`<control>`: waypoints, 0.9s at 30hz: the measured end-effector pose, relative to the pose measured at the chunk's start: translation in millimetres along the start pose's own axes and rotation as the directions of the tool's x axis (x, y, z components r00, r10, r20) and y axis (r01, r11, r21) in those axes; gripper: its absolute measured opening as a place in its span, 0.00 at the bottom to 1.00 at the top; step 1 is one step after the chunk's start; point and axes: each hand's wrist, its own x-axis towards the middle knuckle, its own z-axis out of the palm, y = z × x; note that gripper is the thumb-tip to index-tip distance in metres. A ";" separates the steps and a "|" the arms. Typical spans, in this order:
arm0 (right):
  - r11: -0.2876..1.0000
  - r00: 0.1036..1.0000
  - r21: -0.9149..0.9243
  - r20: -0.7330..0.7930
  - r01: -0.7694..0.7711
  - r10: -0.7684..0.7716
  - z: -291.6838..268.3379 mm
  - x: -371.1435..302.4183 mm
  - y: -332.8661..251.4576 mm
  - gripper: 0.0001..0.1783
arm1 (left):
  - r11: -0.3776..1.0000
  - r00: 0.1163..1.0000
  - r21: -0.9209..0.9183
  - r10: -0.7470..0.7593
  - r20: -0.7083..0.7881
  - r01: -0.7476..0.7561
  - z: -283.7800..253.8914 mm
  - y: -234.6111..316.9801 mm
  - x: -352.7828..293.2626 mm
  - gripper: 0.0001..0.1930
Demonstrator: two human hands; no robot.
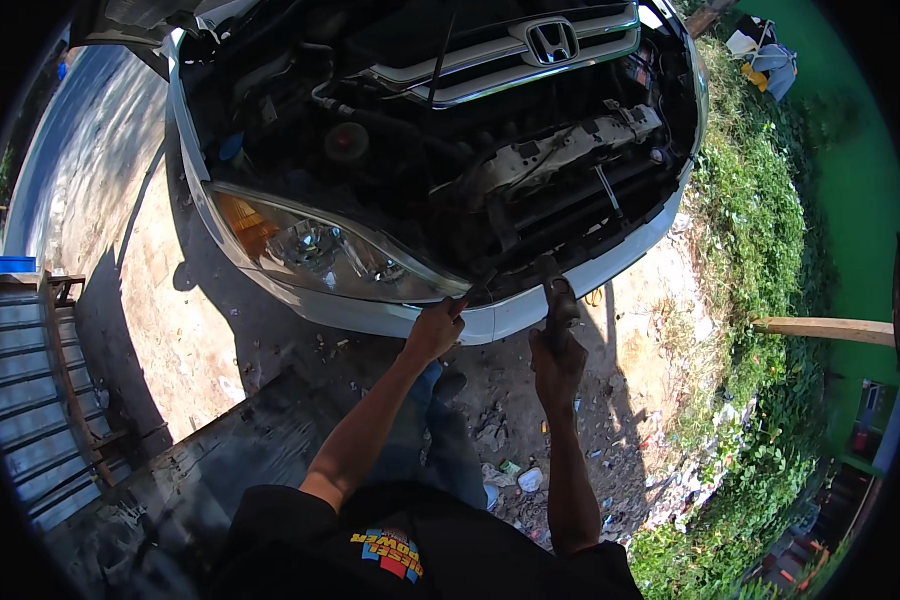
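My left hand [435, 331] is closed at the inner corner of the clear headlight [320, 248], fingertips at the seam with the white front bumper [370, 317]. Whatever those fingers may pinch is too small to make out. To its right, my right hand [558, 366] grips a dark handheld tool [560, 302] held upright, its top end close to the bumper's upper edge; its exact kind is unclear. Beyond both hands lies the shadowed engine bay [400, 190] of a white car.
A chrome-barred grille [510, 70] spans above the engine bay. A thin metal rod [608, 192] stands near the front right. Green plants [750, 230] line a green wall [855, 240]. Corrugated metal sheets [35, 400] lie at left, and litter [530, 480] covers the ground below.
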 end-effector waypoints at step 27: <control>0.948 0.948 -0.003 -0.030 -0.318 0.318 66.6 -11.9 101.2 0.15 | 0.996 0.999 -0.072 0.048 0.000 -0.048 -2.2 45.3 21.9 0.12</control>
